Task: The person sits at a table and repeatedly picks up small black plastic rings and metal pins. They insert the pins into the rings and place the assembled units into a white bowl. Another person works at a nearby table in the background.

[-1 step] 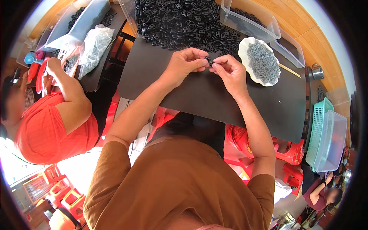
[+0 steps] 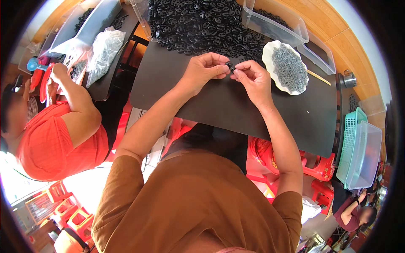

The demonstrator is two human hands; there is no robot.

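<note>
Above the dark tabletop (image 2: 164, 67) my two hands meet, fingertips almost touching. Pinched between the thumb and forefinger of my left hand (image 2: 202, 72) is a small black oval plastic piece with holes (image 2: 229, 65). My right hand (image 2: 255, 82) is closed in a pinch right against it; whatever tiny part sits in those fingertips is too small to name. Just beyond the hands spreads a big heap of similar black two-hole pieces (image 2: 198, 27). To the right of my right hand, a white scalloped plate (image 2: 267, 58) carries a mound of small grey pieces (image 2: 289, 67).
Clear plastic bins (image 2: 278, 29) stand at the back right, near a thin wooden stick (image 2: 319, 77) and a metal cup (image 2: 349, 79). A green basket (image 2: 350, 143) is at the right. Leftward, a person in red (image 2: 63, 139) works beside a plastic bag (image 2: 105, 52).
</note>
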